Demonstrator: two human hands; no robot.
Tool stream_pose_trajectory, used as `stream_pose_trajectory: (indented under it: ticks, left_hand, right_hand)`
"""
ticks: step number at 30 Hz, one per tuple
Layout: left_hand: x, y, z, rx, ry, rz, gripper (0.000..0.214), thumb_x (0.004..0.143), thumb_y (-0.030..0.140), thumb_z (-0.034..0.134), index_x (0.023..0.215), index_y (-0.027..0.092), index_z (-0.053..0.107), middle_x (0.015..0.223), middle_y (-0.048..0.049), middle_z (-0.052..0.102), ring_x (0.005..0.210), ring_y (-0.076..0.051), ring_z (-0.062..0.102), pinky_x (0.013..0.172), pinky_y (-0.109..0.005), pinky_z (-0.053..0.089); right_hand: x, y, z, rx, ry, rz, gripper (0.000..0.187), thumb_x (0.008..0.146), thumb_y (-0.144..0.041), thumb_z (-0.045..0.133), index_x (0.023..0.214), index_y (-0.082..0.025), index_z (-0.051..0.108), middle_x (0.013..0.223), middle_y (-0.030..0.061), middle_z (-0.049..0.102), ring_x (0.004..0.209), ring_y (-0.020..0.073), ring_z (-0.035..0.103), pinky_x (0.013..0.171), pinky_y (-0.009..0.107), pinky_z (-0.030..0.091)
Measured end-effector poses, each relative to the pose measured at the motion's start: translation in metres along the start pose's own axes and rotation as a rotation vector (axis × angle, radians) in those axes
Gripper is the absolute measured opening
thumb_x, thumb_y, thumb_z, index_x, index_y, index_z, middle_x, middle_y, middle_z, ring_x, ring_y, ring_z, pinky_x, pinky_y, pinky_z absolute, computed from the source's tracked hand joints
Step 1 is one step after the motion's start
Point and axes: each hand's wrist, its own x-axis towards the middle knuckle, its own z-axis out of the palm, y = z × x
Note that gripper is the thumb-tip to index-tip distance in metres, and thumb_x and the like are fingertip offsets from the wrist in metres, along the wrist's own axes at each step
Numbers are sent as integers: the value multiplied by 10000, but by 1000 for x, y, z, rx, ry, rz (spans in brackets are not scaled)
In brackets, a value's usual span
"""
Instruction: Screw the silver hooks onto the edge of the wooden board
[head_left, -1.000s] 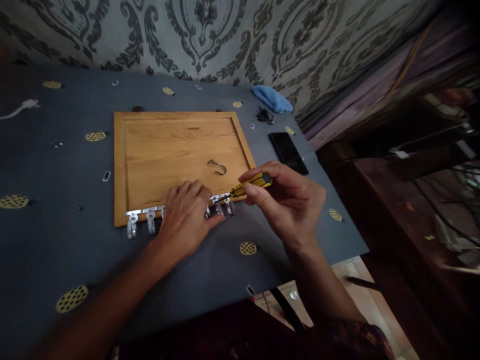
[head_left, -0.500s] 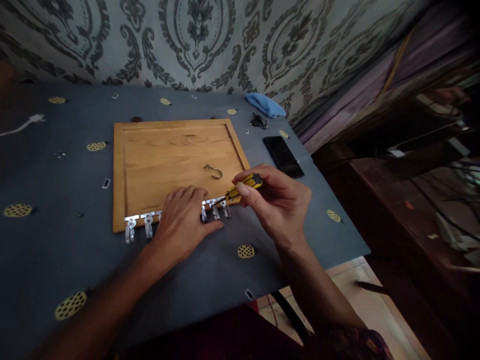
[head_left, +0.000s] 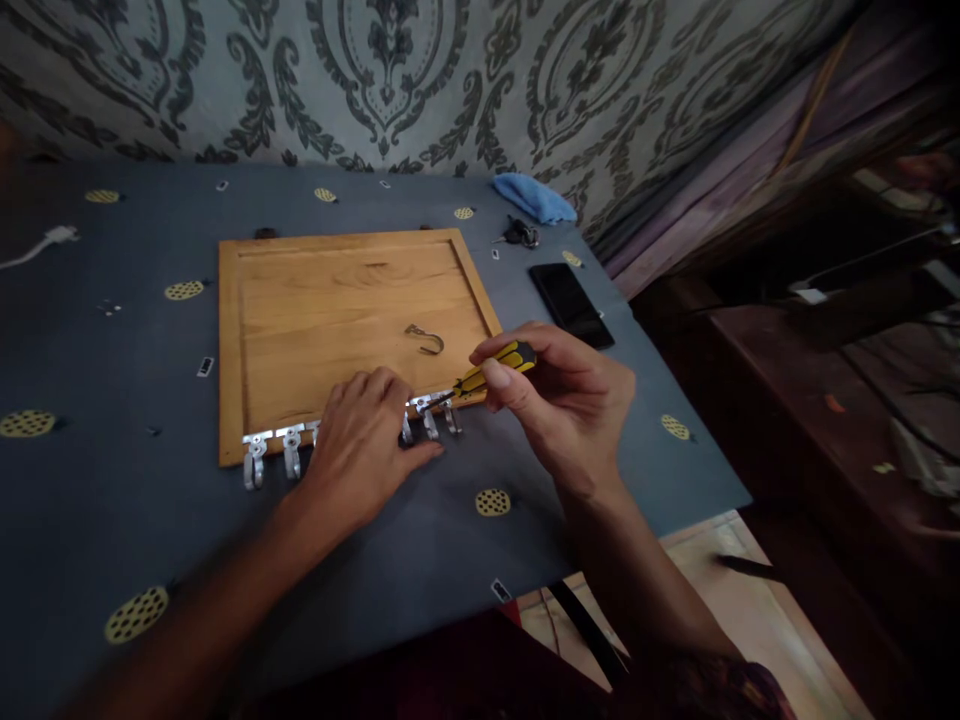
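A wooden board (head_left: 337,310) with a raised rim lies on the blue-grey tablecloth. Along its near edge runs a metal rail of silver hooks (head_left: 270,450). My left hand (head_left: 364,445) lies flat on the middle of that rail, fingers stretched out, pressing it to the board. My right hand (head_left: 570,400) is closed on a yellow and black screwdriver (head_left: 491,370), whose tip meets the rail's right end near the last hooks. A single loose hook (head_left: 426,338) rests on the board's face.
A black phone (head_left: 570,303), a bunch of keys (head_left: 519,233) and a blue cloth (head_left: 534,195) lie at the table's far right. A white cable (head_left: 41,242) lies at far left. The table edge drops off at right to a tiled floor.
Both hands keep their places on the rail and screwdriver. Only the head camera has shifted slightly, so the board sits a little differently in view.
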Motion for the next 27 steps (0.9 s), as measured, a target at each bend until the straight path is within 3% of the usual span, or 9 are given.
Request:
stream_pose_trajectory:
  ticks: [8,13,19,27]
  left_hand:
    - [-1,1,1,30,1,0,362,829,381,815,1057,164,636,1098,-91,665,1061,-328,598,899,-462,480]
    - [-1,1,1,36,5,1,368,828,392,819,1057,164,644,1083,-88,666,1042,-321,605,886,-456,481]
    - [-2,0,4,34,24,12,360,842,415,805,1051,172,643,1085,-79,672,1033,-307,605,882,-443,478]
    - [-4,1,6,44,52,25,331,860,375,786,1062,158,639,1124,-99,680,1036,-322,600,881,-469,482]
  right_hand:
    - [-7,9,1,-13,114,-59,162,900,-390,755,919,-230,771,822,10,724,620,113,652,533,247,531]
    - [-3,6,-1,39,26,-13,154,907,-382,756,954,-237,771,857,6,728,548,93,609,488,246,522]
    - [-5,2,-2,55,212,-93,179,942,-435,710,985,-273,773,872,19,731,493,99,555,455,282,490]
    - [-14,7,-8,28,129,-132,144,951,-355,706,1019,-243,766,897,21,742,507,93,579,478,282,498]
